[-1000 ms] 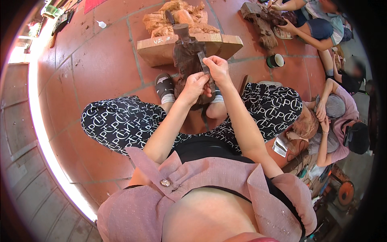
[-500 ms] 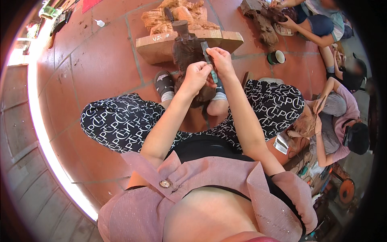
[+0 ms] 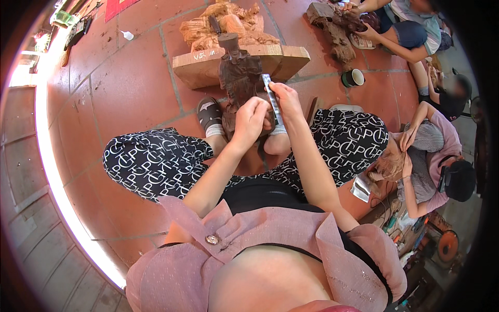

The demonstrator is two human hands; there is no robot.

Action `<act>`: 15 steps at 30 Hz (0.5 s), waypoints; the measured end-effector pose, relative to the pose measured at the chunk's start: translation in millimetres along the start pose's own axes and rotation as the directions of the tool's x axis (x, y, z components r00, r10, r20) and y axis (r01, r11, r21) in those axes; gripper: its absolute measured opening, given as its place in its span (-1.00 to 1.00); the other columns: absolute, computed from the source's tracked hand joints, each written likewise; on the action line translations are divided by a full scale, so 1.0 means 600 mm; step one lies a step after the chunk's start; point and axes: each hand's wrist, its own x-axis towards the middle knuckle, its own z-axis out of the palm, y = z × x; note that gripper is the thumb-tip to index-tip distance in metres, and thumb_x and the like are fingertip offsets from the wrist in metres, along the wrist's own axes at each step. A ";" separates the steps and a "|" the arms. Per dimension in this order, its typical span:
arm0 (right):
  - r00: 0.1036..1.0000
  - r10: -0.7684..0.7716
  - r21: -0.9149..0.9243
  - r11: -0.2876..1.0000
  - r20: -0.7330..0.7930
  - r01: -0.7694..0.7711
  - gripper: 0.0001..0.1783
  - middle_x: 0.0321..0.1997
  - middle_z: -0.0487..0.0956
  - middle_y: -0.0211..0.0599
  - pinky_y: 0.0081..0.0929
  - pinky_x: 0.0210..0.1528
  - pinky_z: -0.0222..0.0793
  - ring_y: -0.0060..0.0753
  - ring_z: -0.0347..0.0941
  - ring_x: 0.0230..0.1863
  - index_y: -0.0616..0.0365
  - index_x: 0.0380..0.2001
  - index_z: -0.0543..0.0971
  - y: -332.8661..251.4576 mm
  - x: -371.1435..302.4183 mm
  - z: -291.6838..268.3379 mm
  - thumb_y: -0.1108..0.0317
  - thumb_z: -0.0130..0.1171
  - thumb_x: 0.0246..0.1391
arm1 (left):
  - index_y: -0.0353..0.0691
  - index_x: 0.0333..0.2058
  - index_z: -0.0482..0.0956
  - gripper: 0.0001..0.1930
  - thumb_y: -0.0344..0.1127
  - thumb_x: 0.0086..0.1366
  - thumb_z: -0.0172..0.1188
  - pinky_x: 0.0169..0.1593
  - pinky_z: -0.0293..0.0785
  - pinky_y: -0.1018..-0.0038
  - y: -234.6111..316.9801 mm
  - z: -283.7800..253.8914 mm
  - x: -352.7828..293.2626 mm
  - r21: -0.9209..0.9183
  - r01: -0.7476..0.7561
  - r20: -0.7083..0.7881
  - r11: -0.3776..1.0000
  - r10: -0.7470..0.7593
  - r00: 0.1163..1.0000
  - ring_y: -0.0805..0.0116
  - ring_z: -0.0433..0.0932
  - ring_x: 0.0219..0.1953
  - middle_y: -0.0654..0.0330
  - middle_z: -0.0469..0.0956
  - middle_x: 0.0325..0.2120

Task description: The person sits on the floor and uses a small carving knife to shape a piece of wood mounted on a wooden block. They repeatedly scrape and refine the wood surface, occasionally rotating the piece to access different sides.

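Note:
My right hand (image 3: 287, 102) pinches a narrow flat strip (image 3: 272, 97), pale and shiny on the face that shows. It slants from above the fingertips down between my hands; its material is unclear. Close beside it, my left hand (image 3: 252, 120) is closed, its fingers curled inward, and whatever they hold is hidden. Just beyond both hands, a dark brown carved wooden figure (image 3: 238, 73) stands upright between my feet, its lower part partly covered by my left hand.
Behind the figure, a light wood carving (image 3: 228, 23) rests by a thick wooden slab (image 3: 195, 65). A cup (image 3: 353, 77) stands to the right. Co-workers sit along the right side, one with a dark wood piece (image 3: 335, 39). A small white bottle (image 3: 127, 35) lies far left.
The strip has turned, its dark face giving way to a pale, shiny one. Both hands have come slightly nearer to me, and the left fingers have moved down along the strip.

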 end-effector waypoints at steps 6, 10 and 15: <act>0.998 0.020 0.146 0.989 0.054 -0.027 -0.85 -0.56 0.51 -0.45 -0.64 -0.56 0.37 -0.61 0.43 -0.57 0.18 -0.45 0.55 -0.017 0.001 0.003 0.33 0.15 0.09 | -0.14 0.12 0.34 -0.34 -0.30 0.00 0.36 0.12 0.34 0.23 0.018 0.026 -0.015 0.495 -0.640 0.161 0.587 0.663 0.731 0.11 0.28 0.15 0.03 0.15 0.15; 0.993 0.016 0.079 0.997 0.116 -0.026 -0.83 -0.52 0.52 -0.45 -0.66 -0.54 0.35 -0.63 0.42 -0.57 0.17 -0.47 0.54 -0.059 -0.014 0.045 0.31 0.14 0.11 | -0.21 -0.05 0.42 -0.44 -0.13 -0.01 0.38 0.14 0.31 0.23 0.042 0.027 0.003 0.557 -0.591 0.069 0.583 0.677 0.733 -0.01 0.29 0.14 -0.03 0.19 0.13; 0.992 0.001 0.059 0.998 0.124 -0.008 -0.78 -0.61 0.41 -0.55 -0.67 -0.62 0.13 -0.71 0.24 -0.63 0.06 -0.61 0.50 -0.018 0.038 0.035 0.31 0.16 0.10 | -0.25 -0.44 0.38 -0.76 -0.32 0.06 0.29 -0.03 0.35 0.26 0.018 0.025 0.029 0.627 -0.628 0.114 0.460 0.743 0.659 0.01 0.40 -0.10 0.01 0.39 -0.19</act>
